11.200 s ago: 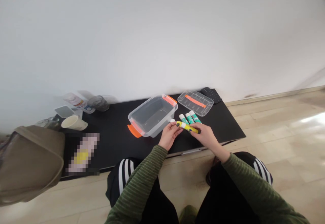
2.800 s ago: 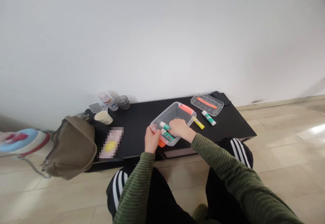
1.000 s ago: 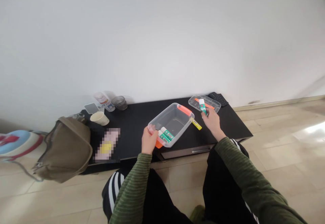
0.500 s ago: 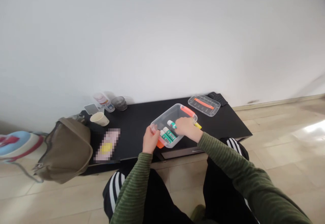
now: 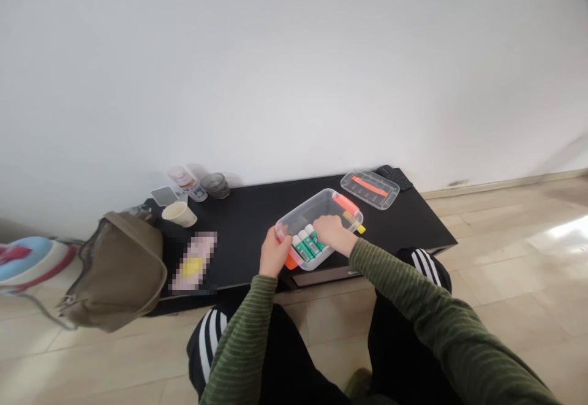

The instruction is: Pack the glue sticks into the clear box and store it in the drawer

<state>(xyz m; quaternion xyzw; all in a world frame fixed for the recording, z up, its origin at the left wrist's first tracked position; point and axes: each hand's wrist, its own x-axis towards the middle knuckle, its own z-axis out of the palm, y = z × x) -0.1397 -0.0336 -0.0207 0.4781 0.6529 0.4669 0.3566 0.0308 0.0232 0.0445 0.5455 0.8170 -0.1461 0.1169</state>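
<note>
A clear plastic box (image 5: 316, 263) with orange latches sits tilted on the black table. My left hand (image 5: 274, 252) grips its left rim near one latch, thumb on the inside. Several green-and-white glue sticks (image 5: 304, 248) lie side by side at the left end of the box. Over the box, my right hand (image 5: 329, 231) reaches in with curled fingers at the rightmost glue stick (image 5: 315, 236); its fingertips are mostly hidden. Behind the box's right side a yellow object (image 5: 361, 229) shows in part.
The clear lid (image 5: 370, 189) with an orange handle lies at the back right, beside a black keypad-like object (image 5: 399, 177). To the left are a paper cup (image 5: 179, 214), a dark glass (image 5: 215, 185), a bottle (image 5: 189, 184), a blurred pink packet (image 5: 195, 261) and a brown bag (image 5: 117, 270).
My right hand has lowered a glue stick into the box, where it now lies beside the others. The box has shifted slightly to the right, with my left hand still on its rim.
</note>
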